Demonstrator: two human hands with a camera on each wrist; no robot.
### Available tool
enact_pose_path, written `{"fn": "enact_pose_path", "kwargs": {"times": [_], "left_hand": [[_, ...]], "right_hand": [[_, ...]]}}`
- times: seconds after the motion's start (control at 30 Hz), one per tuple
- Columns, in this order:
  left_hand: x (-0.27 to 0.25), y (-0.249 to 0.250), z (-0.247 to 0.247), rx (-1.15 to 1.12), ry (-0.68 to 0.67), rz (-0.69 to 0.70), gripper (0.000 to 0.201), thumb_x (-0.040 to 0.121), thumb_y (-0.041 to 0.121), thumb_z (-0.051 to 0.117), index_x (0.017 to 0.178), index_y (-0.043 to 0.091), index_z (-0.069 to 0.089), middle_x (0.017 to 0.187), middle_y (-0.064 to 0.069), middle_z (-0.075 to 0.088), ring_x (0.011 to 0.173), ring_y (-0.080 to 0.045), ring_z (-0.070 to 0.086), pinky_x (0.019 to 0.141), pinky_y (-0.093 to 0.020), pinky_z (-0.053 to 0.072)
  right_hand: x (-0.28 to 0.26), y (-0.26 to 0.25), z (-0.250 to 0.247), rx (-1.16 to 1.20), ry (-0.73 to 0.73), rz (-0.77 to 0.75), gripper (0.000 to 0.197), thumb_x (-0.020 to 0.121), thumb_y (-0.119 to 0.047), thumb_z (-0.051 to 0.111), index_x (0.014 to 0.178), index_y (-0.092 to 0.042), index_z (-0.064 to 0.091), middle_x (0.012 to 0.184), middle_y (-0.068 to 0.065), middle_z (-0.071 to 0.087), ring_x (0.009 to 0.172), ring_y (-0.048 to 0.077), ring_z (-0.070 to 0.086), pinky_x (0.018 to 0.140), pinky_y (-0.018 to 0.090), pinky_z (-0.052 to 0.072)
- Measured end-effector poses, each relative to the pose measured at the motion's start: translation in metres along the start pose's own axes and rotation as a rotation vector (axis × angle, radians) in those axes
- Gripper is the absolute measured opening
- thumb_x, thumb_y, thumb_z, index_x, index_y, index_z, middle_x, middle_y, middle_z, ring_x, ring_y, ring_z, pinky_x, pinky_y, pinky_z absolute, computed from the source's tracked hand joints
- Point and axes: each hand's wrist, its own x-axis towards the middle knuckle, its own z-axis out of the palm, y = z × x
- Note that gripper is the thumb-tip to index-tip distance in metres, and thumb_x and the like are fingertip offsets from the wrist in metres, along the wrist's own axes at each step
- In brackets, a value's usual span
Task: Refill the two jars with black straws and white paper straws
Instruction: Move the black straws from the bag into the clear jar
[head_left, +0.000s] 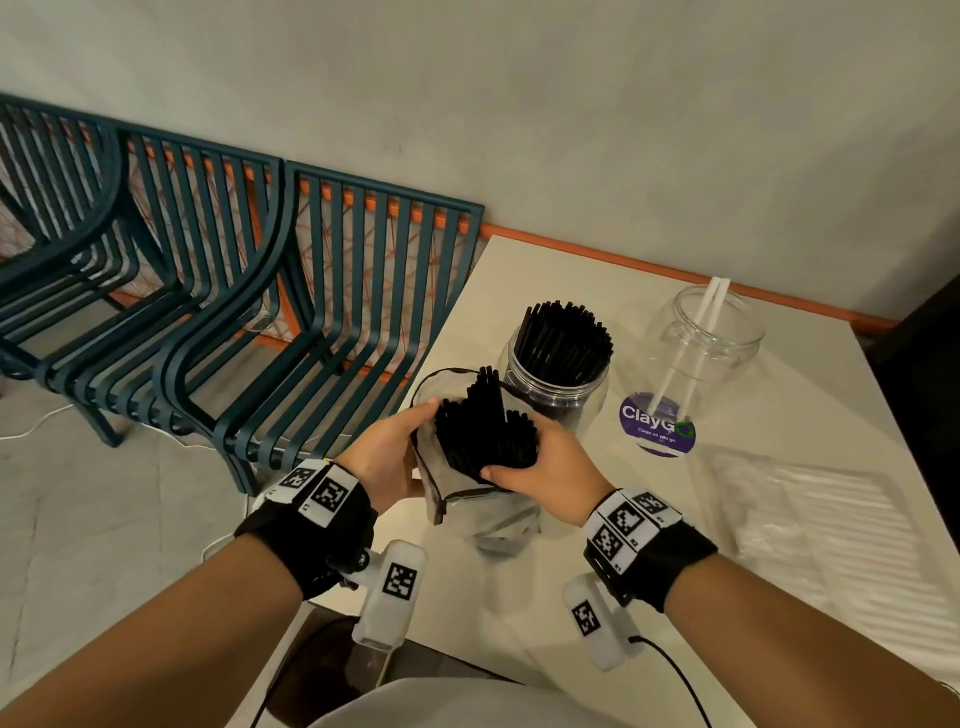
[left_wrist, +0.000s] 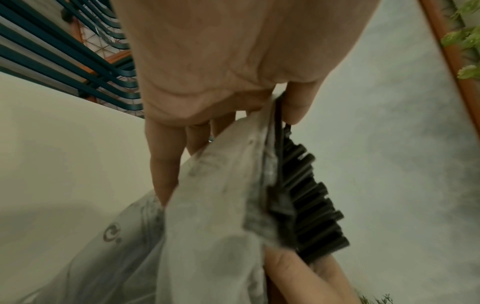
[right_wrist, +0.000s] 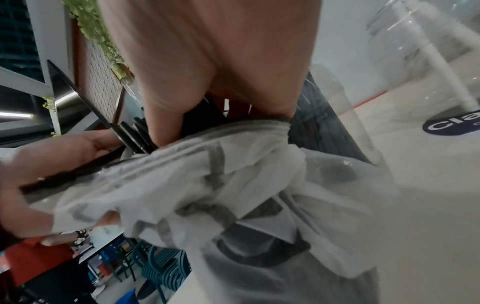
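My left hand (head_left: 395, 447) pinches the dark-edged rim of a clear plastic bag (head_left: 452, 488) that stands on the table's near left corner. My right hand (head_left: 540, 462) grips a bundle of black straws (head_left: 483, 431) sticking up out of that bag. In the left wrist view the left hand (left_wrist: 221, 92) holds the bag (left_wrist: 207, 205) beside the straw ends (left_wrist: 311, 195). In the right wrist view the right hand (right_wrist: 207, 61) reaches into the bag (right_wrist: 233, 174). Just behind stands a clear jar (head_left: 558, 364) packed with black straws. To its right a second clear jar (head_left: 701, 353) holds two white straws.
A clear packet of white straws (head_left: 831, 519) lies on the beige table (head_left: 779, 426) at the right. A round purple sticker (head_left: 657, 423) sits by the second jar. Dark green slatted chairs (head_left: 260, 312) stand left of the table, against the wall.
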Motion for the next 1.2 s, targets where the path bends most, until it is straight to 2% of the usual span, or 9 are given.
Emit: {"fn": "enact_pose_path", "kwargs": {"times": [0.1,0.17,0.27,0.4,0.5,0.63,0.9,1.07,1.2], "left_hand": [[0.0,0.002,-0.001,-0.003,0.008,0.025,0.037,0.096,0.04,0.044,0.123,0.02,0.06,0.123,-0.01,0.063,0.116,-0.031,0.056,0.092,-0.051,0.048],[-0.001,0.004,-0.001,0.003,-0.026,0.041,0.036,0.097,0.038,0.04,0.123,0.023,0.061,0.122,-0.008,0.064,0.116,-0.031,0.056,0.096,-0.054,0.045],[-0.003,0.007,0.001,0.001,-0.03,0.066,0.034,0.098,0.035,0.039,0.118,0.025,0.063,0.118,-0.006,0.066,0.118,-0.032,0.055,0.102,-0.058,0.038],[-0.005,0.01,0.003,-0.004,-0.007,0.09,0.03,0.098,0.032,0.04,0.112,0.024,0.065,0.12,-0.009,0.064,0.122,-0.036,0.051,0.104,-0.06,0.035],[-0.007,0.011,0.003,-0.017,-0.008,0.104,0.032,0.099,0.03,0.04,0.118,0.019,0.063,0.126,-0.013,0.061,0.122,-0.037,0.052,0.105,-0.061,0.034],[-0.01,0.014,0.007,-0.052,-0.041,0.134,0.032,0.1,0.022,0.037,0.12,0.012,0.059,0.12,-0.017,0.062,0.103,-0.03,0.061,0.099,-0.05,0.042],[-0.01,0.017,0.005,-0.056,-0.038,0.139,0.029,0.1,0.021,0.036,0.106,0.016,0.064,0.109,-0.012,0.066,0.091,-0.024,0.065,0.083,-0.038,0.051],[-0.012,0.02,0.007,-0.055,-0.039,0.151,0.028,0.1,0.019,0.036,0.105,0.013,0.063,0.107,-0.011,0.065,0.091,-0.025,0.063,0.087,-0.04,0.048],[-0.013,0.022,0.007,-0.062,-0.055,0.157,0.029,0.1,0.02,0.034,0.103,0.014,0.062,0.105,-0.01,0.065,0.089,-0.024,0.062,0.082,-0.039,0.049]], "right_hand": [[-0.005,-0.003,-0.006,0.166,0.004,0.038,0.046,0.074,-0.02,0.081,0.114,-0.022,0.06,0.109,-0.008,0.067,0.108,0.008,0.061,0.094,0.023,0.047],[-0.005,-0.007,-0.01,0.247,0.028,0.053,0.036,0.076,-0.022,0.079,0.109,-0.025,0.063,0.103,-0.014,0.068,0.102,0.002,0.062,0.089,0.019,0.047],[-0.003,-0.016,-0.019,0.3,0.068,0.04,0.01,0.081,-0.023,0.075,0.084,-0.022,0.066,0.076,-0.018,0.067,0.08,-0.004,0.063,0.073,0.013,0.046],[-0.002,-0.037,-0.033,0.345,0.128,0.01,0.008,0.084,-0.023,0.071,0.081,-0.017,0.066,0.074,-0.012,0.065,0.078,0.002,0.062,0.076,0.021,0.046],[-0.002,-0.056,-0.044,0.37,0.17,-0.035,0.011,0.086,-0.019,0.069,0.08,-0.009,0.068,0.082,0.008,0.068,0.086,0.017,0.065,0.086,0.033,0.05],[-0.004,-0.078,-0.059,0.462,0.18,-0.108,0.017,0.086,-0.016,0.065,0.072,-0.025,0.068,0.079,0.002,0.068,0.086,0.021,0.064,0.096,0.043,0.048],[0.012,-0.11,-0.12,0.698,0.213,-0.249,0.007,0.092,-0.009,0.058,0.089,-0.015,0.059,0.081,0.0,0.064,0.087,0.02,0.063,0.087,0.036,0.052],[0.036,-0.106,-0.139,0.718,0.33,-0.322,0.005,0.092,-0.007,0.058,0.089,-0.01,0.056,0.078,0.002,0.064,0.086,0.022,0.061,0.09,0.04,0.051],[0.048,-0.103,-0.142,0.719,0.345,-0.334,0.004,0.091,-0.007,0.058,0.089,-0.008,0.056,0.079,0.004,0.063,0.084,0.022,0.062,0.089,0.041,0.051]]}}
